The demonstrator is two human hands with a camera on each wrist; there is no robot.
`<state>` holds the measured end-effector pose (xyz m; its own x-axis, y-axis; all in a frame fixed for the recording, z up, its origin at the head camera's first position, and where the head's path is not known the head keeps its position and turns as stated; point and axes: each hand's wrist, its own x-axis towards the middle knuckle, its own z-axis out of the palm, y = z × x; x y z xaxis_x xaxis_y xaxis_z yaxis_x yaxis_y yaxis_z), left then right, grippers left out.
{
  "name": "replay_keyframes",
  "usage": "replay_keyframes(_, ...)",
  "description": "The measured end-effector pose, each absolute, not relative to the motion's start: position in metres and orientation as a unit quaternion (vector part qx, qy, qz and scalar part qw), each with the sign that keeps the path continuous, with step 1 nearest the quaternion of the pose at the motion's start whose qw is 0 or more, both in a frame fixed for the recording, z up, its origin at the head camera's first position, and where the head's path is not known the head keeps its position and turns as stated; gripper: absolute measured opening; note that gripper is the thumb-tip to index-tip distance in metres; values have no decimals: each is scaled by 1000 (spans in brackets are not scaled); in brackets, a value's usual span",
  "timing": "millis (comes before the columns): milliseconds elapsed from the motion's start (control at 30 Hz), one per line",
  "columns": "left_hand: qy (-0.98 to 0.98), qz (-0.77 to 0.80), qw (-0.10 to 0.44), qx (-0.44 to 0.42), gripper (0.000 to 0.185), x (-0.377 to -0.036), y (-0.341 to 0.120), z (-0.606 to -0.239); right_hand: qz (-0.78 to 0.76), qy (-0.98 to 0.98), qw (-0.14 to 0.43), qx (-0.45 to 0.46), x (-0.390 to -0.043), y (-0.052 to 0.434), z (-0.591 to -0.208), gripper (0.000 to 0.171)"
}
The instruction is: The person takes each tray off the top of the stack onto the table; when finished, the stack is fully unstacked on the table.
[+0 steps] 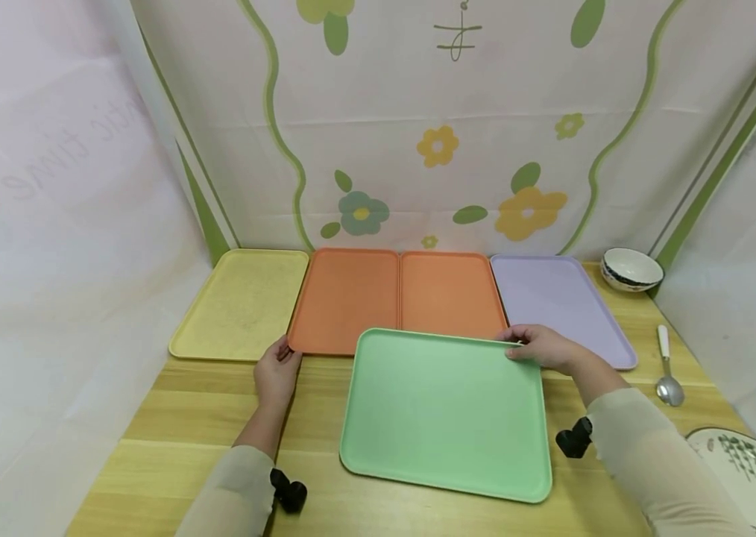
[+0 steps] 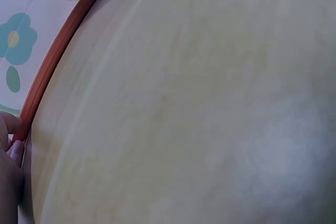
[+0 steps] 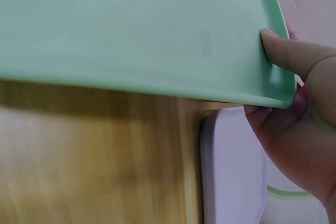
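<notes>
A light green tray [image 1: 446,418] lies in front of me at a slight slant, its far edge overlapping the right orange tray [image 1: 453,292] in the head view. My right hand [image 1: 546,349] grips its far right corner; the right wrist view has the thumb [image 3: 286,51] on the inside and the other fingers behind and underneath. At the near left corner of the left orange tray [image 1: 350,298], my left hand [image 1: 277,374] pinches the rim. In the left wrist view only part of that hand [image 2: 9,163] shows, at the end of the orange rim [image 2: 50,72].
A yellow tray [image 1: 244,302] stands left of the orange pair, a lilac tray [image 1: 555,302] to their right. Farther right are a patterned bowl [image 1: 631,268], a white-handled spoon [image 1: 668,373] and a plate [image 1: 754,477]. Printed cloth [image 1: 378,97] walls off the wooden table's [image 1: 217,418] back and sides.
</notes>
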<state>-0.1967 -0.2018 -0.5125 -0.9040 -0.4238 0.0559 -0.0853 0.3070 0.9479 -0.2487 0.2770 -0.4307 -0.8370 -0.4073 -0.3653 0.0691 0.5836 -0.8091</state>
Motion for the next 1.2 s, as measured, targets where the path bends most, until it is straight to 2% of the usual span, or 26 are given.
replay_keyframes(167, -795, -565, 150, 163, 46, -197, -202, -512, -411, 870, 253, -105, -248, 270, -441, 30)
replay_keyframes(533, -794, -566, 141, 168, 47, -196, -201, -509, -388, 879, 234, -147, -242, 262, -450, 28)
replay_keyframes(767, -795, -565, 138, 170, 47, -197, -202, -511, -381, 883, 242, -127, -237, 254, -456, 27)
replay_keyframes(1200, -788, -577, 132, 169, 47, -198, -202, -512, -375, 896, 208, -114, -231, 244, -458, 18)
